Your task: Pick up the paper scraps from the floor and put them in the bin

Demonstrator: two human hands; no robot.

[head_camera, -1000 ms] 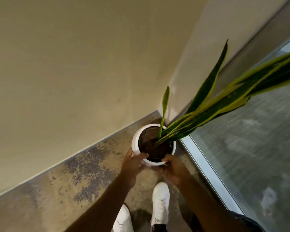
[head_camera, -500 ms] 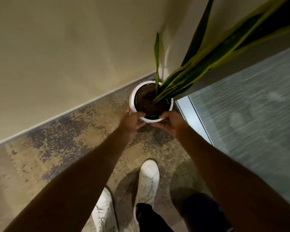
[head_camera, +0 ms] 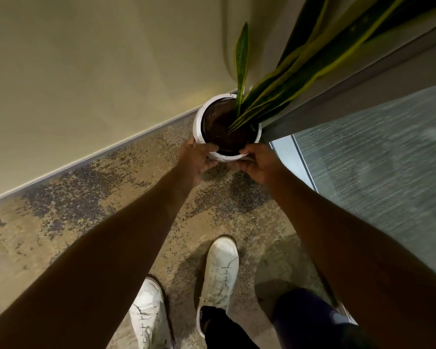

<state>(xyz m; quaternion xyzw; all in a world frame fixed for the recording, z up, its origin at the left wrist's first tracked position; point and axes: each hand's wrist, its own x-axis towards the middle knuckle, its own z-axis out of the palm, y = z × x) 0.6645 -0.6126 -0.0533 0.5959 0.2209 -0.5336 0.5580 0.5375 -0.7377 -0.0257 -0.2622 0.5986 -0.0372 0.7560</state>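
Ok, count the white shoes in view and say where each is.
2. The nearer shoe sits at the bottom edge of the view; the farther shoe stands ahead, to its right. None seems hidden.

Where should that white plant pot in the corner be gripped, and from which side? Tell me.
Grip the white pot by its rim from the near side, one hand on each flank, as the left hand and right hand do now. The wall and the frame block the far sides, and the leaves lean away up-right, probably leaving the near rim freest.
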